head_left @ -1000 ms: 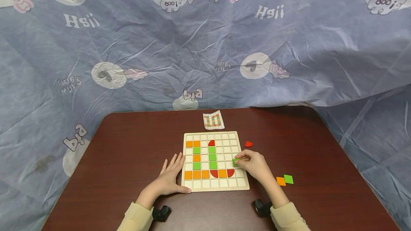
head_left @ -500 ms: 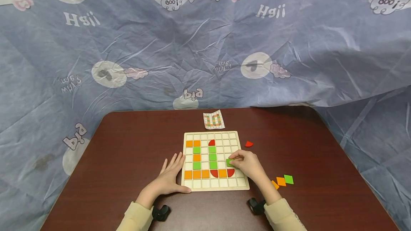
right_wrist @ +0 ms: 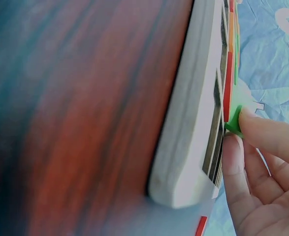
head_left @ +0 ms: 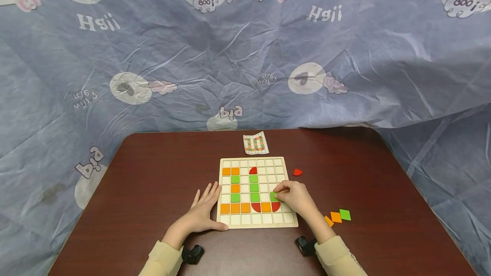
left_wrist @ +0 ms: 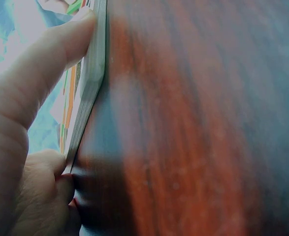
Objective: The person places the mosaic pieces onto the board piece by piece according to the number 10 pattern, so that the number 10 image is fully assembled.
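Note:
A cream wooden grid board (head_left: 258,226) lies on the table with orange and green squares and red quarter-circles in some cells. My left hand (head_left: 200,215) rests against it, fingers stretched along the left edge, thumb (left_wrist: 68,42) at the near left corner. Between right thumb and fingertips, my right hand (head_left: 296,196) pinches a green square tile (head_left: 273,196). That tile sits just behind a red quarter-circle (head_left: 275,206) in the head view. Seen from the right wrist, the green tile (right_wrist: 235,121) stands tilted at the board's surface, its upper part hidden by a fingertip.
Beyond the board lies a small printed pattern card (head_left: 255,143). A loose red quarter-circle (head_left: 297,172) is off the board's right side. Loose orange tiles (head_left: 336,217) and a green tile (head_left: 345,214) lie right of my right forearm. A patterned blue cloth (head_left: 199,67) hangs behind the table.
My right hand has moved left over the board with the green tile, then slightly nearer me. Another orange tile has come into view beside the forearm. The left hand stays put.

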`<move>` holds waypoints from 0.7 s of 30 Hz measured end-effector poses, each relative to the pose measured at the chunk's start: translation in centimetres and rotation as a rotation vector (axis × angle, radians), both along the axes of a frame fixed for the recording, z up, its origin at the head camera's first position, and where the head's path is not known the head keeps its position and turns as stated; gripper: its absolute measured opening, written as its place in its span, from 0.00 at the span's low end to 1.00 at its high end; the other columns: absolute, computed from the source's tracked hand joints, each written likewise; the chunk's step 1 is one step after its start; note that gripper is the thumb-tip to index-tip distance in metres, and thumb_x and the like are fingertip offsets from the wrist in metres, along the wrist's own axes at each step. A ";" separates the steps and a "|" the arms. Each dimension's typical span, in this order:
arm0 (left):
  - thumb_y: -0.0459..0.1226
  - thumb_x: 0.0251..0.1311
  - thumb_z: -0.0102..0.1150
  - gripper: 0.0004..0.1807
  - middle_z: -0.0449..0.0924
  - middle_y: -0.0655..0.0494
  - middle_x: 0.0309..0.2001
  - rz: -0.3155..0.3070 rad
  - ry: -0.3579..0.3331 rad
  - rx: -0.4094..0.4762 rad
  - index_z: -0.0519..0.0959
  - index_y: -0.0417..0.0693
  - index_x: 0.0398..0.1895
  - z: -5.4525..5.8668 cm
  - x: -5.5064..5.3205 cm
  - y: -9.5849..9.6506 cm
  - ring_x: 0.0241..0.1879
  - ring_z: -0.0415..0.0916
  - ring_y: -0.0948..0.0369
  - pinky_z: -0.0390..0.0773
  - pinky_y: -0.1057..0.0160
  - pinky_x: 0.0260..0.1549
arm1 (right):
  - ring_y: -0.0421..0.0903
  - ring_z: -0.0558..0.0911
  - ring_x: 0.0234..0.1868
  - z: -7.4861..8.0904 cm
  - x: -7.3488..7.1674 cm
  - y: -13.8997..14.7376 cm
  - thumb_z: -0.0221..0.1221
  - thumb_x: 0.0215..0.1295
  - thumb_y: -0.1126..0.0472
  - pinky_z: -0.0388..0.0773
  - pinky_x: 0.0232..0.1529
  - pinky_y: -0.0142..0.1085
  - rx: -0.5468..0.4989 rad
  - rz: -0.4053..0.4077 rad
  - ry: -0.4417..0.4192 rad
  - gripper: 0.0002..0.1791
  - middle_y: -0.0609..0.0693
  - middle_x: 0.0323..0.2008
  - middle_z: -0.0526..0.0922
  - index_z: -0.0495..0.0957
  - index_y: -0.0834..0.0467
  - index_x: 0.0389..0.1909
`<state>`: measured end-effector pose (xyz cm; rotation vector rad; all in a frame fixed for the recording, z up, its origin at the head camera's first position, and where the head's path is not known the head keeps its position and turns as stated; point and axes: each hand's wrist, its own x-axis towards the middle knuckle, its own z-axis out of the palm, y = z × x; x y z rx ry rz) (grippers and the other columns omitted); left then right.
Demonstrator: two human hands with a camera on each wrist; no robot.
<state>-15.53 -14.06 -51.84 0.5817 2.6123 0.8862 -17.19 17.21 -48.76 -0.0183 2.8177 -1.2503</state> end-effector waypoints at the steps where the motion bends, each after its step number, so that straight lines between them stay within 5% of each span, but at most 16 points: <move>1: 0.58 0.44 0.75 0.67 0.35 0.47 0.80 -0.002 0.000 0.000 0.43 0.45 0.80 0.0 0.0 0.0 0.79 0.31 0.47 0.28 0.37 0.72 | 0.37 0.80 0.26 0.0 0.0 0.0 0.70 0.52 0.68 0.77 0.30 0.30 0.005 0.000 0.002 0.04 0.46 0.24 0.85 0.85 0.57 0.27; 11: 0.57 0.45 0.75 0.67 0.35 0.45 0.80 -0.004 -0.002 0.014 0.43 0.42 0.79 0.3 0.1 0.0 0.79 0.31 0.45 0.28 0.36 0.72 | 0.38 0.75 0.30 0.1 -0.2 -0.4 0.71 0.50 0.69 0.73 0.32 0.28 0.073 0.050 0.020 0.06 0.48 0.29 0.78 0.86 0.56 0.25; 21: 0.58 0.44 0.75 0.67 0.35 0.47 0.80 -0.004 0.000 0.011 0.43 0.45 0.80 -0.1 0.0 -0.1 0.79 0.31 0.47 0.28 0.37 0.72 | 0.40 0.76 0.31 0.0 0.0 -0.5 0.71 0.51 0.67 0.75 0.34 0.31 0.068 0.008 -0.004 0.05 0.48 0.30 0.79 0.84 0.56 0.27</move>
